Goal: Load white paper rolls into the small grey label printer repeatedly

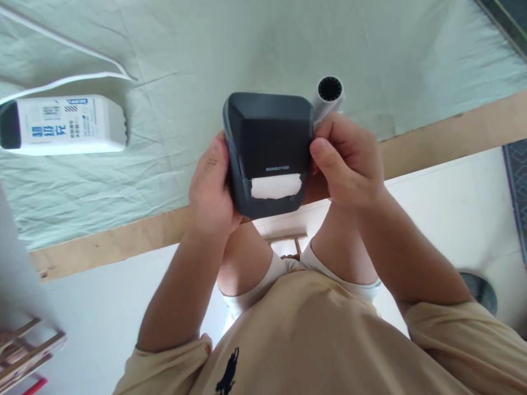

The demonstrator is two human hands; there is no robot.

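A dark label printer [274, 142] with "NIIMBOT" lettering is held up over the table's front edge, and a strip of white paper [276, 186] with a ragged edge shows at its slot. My left hand [214, 186] wraps round the printer's left side. On its right side, my right hand [348, 159] grips the edge with thumb and bent fingers. Just behind my right hand is a white cylinder [329, 101] with a dark round opening, partly hidden by the hand.
A white power strip-like box [66, 125] with blue print lies on the green cloth [177, 66] at left, near a white cable [66, 41]. The wooden table edge [115, 241] crosses in front. A dark object [508, 27] occupies the upper right corner.
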